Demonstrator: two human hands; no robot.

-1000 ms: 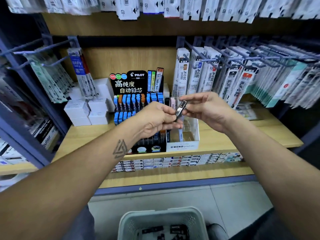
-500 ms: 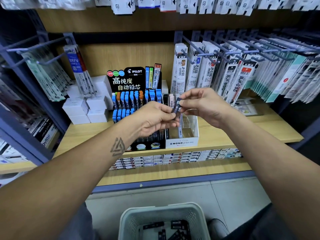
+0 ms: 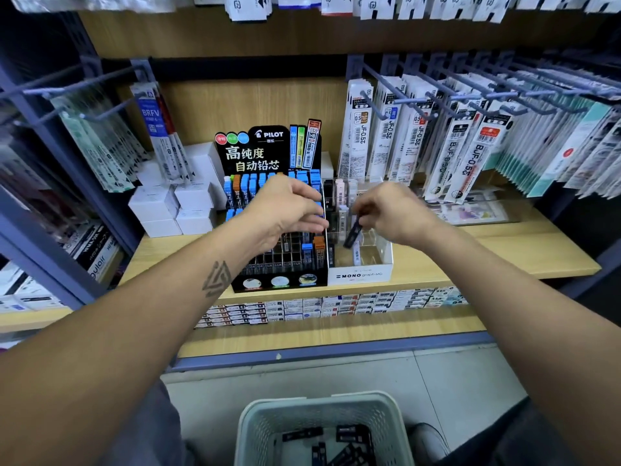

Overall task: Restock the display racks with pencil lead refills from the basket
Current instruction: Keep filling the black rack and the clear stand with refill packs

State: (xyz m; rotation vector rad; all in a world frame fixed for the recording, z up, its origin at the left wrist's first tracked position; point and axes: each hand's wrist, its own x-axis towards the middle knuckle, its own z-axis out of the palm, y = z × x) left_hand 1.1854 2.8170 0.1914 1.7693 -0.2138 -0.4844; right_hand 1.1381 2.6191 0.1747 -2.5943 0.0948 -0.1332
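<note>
My right hand (image 3: 391, 215) pinches a dark lead refill case (image 3: 353, 234), tilted, just above the clear slots of the white MONO display rack (image 3: 361, 274). A few refills stand in that rack's back and left slots. My left hand (image 3: 287, 206) hovers with loosely spread fingers over the black PILOT display rack (image 3: 279, 280), holding nothing. That rack holds several blue and orange refill cases. On the floor below stands a pale green basket (image 3: 255, 422) with several dark refill cases (image 3: 349, 435) inside.
The racks stand on a wooden shelf (image 3: 504, 257). White boxes (image 3: 174, 206) are stacked to the left. Hanging refill packs on blue pegs (image 3: 437, 142) crowd the right and upper left. Small boxes (image 3: 336, 306) line the lower shelf edge.
Both hands held the refill case together before. The left hand has let go and moved left over the PILOT rack; the right hand has lowered the case toward the MONO rack.
</note>
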